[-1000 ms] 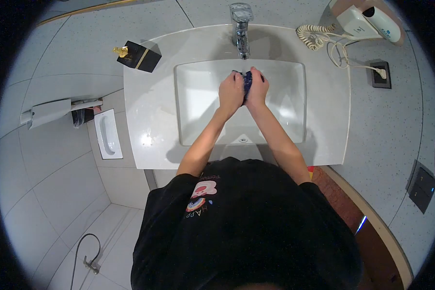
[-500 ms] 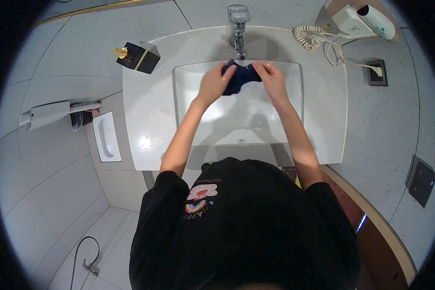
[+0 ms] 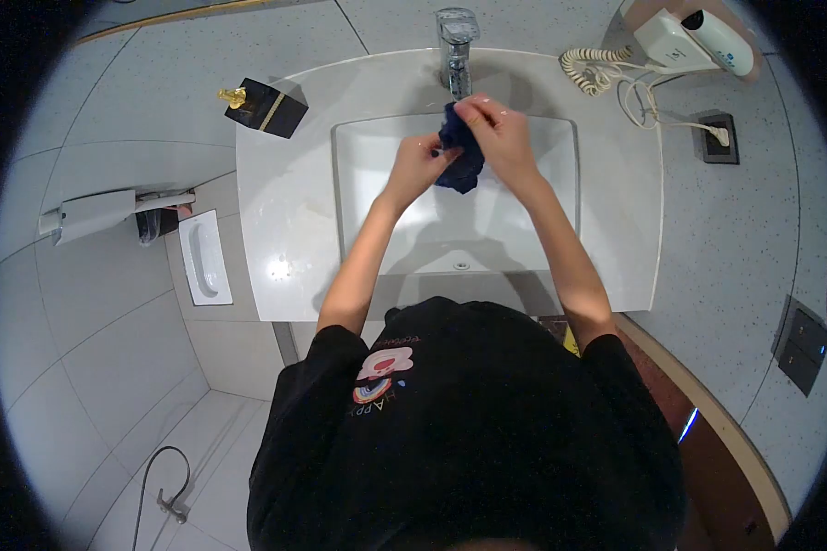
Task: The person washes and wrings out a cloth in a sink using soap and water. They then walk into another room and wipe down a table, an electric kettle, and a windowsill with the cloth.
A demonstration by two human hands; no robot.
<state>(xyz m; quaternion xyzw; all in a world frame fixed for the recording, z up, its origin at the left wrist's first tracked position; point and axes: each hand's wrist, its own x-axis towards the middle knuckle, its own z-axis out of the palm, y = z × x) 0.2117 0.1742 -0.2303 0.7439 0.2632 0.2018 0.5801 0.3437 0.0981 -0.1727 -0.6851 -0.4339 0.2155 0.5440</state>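
Note:
A crumpled dark blue cloth (image 3: 465, 165) hangs between my two hands above the white sink basin (image 3: 377, 230). My left hand (image 3: 420, 165) pinches its left edge, with the thumb pointing across the fabric. Higher up, close under the chrome faucet (image 3: 457, 55), my right hand (image 3: 501, 133) is closed on the cloth's upper part. The cloth's exact kind cannot be made out. Part of it is hidden behind the fingers.
On the counter (image 3: 285, 220) at the left stands a black pump bottle (image 3: 271, 110) with a gold top. A white hair dryer (image 3: 694, 44) with a coiled cord is mounted at the upper right, plugged into a wall socket (image 3: 719, 140).
The cloth has turned from stretched sideways to hanging more upright. My right hand has moved up and left toward the faucet; my left hand has shifted slightly down and right.

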